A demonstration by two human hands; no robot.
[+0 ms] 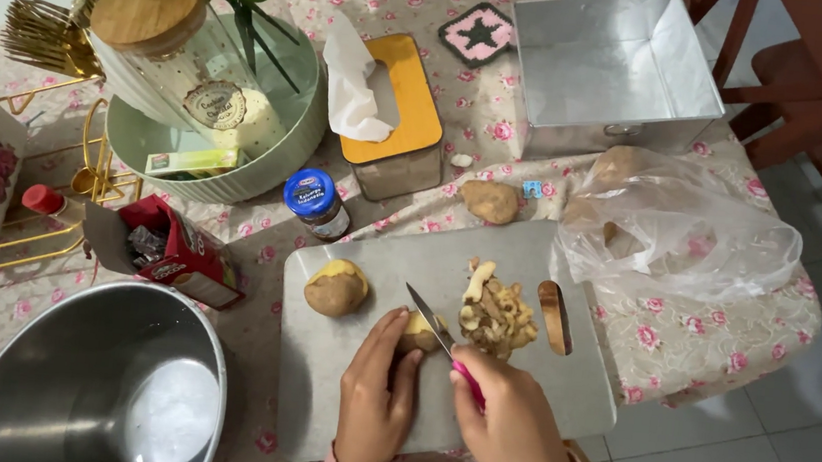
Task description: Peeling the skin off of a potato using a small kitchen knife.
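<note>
A grey cutting board (577, 388) lies at the table's near edge. My left hand (375, 398) presses a small potato (418, 330) down on it. My right hand (512, 432) grips a pink-handled knife (430, 319) whose blade rests on that potato. A partly peeled potato (336, 287) lies to the left on the board, and a heap of peelings (494, 312) to the right. Another unpeeled potato (490, 202) sits on the tablecloth behind the board.
A steel bowl (35, 376) stands at the near left, beside a red carton (178, 249). Behind are a small blue-lidded jar (316, 202), a tissue box (398, 109), a green bowl (278, 153), a square metal tin (612, 70) and a clear plastic bag (683, 227).
</note>
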